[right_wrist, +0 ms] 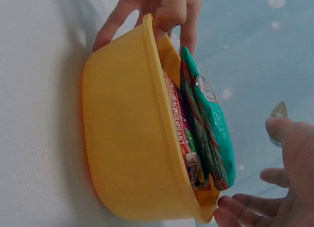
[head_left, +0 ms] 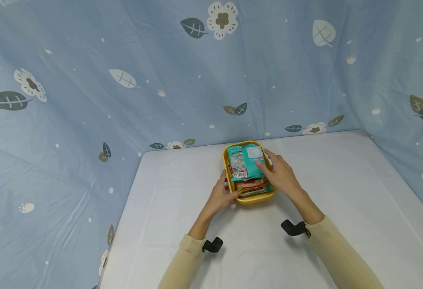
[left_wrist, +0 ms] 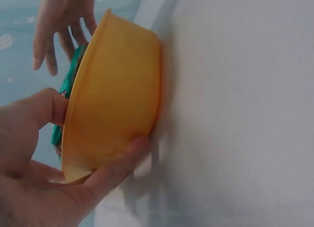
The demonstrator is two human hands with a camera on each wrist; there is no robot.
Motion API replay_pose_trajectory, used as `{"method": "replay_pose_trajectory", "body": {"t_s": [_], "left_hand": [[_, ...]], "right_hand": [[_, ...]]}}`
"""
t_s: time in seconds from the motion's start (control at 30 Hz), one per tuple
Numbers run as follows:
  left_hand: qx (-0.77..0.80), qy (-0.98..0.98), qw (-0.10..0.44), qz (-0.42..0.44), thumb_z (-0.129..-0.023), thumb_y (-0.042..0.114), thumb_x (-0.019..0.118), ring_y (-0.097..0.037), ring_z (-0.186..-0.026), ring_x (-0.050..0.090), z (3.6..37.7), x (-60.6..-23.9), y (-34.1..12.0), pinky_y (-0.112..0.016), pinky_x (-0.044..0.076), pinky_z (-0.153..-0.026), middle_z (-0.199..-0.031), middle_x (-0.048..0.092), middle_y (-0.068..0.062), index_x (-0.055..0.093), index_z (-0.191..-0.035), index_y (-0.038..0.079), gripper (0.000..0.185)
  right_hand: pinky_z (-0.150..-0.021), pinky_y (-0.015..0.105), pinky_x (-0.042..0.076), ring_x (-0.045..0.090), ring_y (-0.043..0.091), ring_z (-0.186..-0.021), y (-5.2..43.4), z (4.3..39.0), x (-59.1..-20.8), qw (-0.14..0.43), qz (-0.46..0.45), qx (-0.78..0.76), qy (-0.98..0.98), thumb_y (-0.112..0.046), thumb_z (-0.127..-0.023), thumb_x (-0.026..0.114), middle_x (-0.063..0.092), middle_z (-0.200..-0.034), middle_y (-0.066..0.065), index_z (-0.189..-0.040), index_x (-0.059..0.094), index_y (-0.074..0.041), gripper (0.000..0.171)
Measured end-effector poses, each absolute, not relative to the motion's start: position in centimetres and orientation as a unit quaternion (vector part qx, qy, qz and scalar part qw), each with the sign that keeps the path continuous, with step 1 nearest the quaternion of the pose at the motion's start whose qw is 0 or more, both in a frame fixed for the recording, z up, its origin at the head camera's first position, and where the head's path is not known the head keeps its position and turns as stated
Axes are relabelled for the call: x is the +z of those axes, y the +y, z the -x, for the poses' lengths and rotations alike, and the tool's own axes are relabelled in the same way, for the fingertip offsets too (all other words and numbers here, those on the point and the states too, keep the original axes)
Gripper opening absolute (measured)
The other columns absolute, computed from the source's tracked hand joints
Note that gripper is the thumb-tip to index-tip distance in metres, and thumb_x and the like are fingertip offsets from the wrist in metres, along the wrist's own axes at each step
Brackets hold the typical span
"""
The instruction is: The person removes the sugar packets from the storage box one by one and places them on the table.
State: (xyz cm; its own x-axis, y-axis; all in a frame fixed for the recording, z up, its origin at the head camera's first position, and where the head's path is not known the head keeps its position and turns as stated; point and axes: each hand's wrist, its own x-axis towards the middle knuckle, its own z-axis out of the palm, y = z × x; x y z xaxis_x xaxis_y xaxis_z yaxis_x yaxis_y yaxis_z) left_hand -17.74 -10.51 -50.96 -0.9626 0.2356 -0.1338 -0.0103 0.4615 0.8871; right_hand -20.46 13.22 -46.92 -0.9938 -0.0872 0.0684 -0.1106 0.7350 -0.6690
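A yellow plastic tub stands on the white bench, toward its far edge and near the blue leaf-print cloth that hangs behind and to both sides. It is packed with snack packets standing above the rim: a teal packet lies on top, and beneath it a red-and-white wrapper whose print reads partly as "BLACKCURRANT" in the right wrist view; the rest of its lettering is too small or covered to read. How many packets lie lower down cannot be told, since the tub wall hides them.

The left hand grips the tub at its near-left corner. In the left wrist view the thumb hooks over the rim while the fingers curl under the outside wall, so the tub's base there is hidden.

The right hand lies at the tub's right side with fingers fairly straight and spread; its fingertips rest on the teal packet in the head view. In the right wrist view the fingers appear loosely bent just beside the packets, clasping nothing, and most of the palm is cut off by the frame edge.

Cream sleeves cover both forearms, each with a black wrist mount.
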Motion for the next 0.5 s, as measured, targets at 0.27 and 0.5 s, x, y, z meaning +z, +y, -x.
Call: {"method": "replay_pose_trajectory", "body": {"t_s": [0.27,0.5], "left_hand": [[0.531,0.833,0.136,-0.074,-0.084,0.016,0.070,-0.034,-0.126,0.053,17.99,-51.18,-11.07,-0.030,0.061,-0.076,-0.147,0.042,-0.015,0.002,-0.159,0.013,0.102],[0.540,0.825,0.152,-0.074,-0.084,0.014,0.069,-0.034,-0.128,0.052,18.11,-51.19,-11.39,-0.032,0.062,-0.076,-0.149,0.041,-0.014,0.002,-0.159,0.016,0.101]], "right_hand": [[-0.093,0.061,0.049,0.057,0.041,-0.112,12.91,20.57,-46.96,0.013,-0.057,0.371,-0.927,-0.057,-0.097,0.048,0.049,-0.138,0.028,-0.156,0.024,-0.013,0.078],[-0.100,0.066,0.044,0.051,0.046,-0.124,12.60,20.74,-47.00,0.001,-0.065,0.367,-0.928,-0.055,-0.097,0.049,0.048,-0.141,0.030,-0.157,0.022,-0.010,0.080]]}}
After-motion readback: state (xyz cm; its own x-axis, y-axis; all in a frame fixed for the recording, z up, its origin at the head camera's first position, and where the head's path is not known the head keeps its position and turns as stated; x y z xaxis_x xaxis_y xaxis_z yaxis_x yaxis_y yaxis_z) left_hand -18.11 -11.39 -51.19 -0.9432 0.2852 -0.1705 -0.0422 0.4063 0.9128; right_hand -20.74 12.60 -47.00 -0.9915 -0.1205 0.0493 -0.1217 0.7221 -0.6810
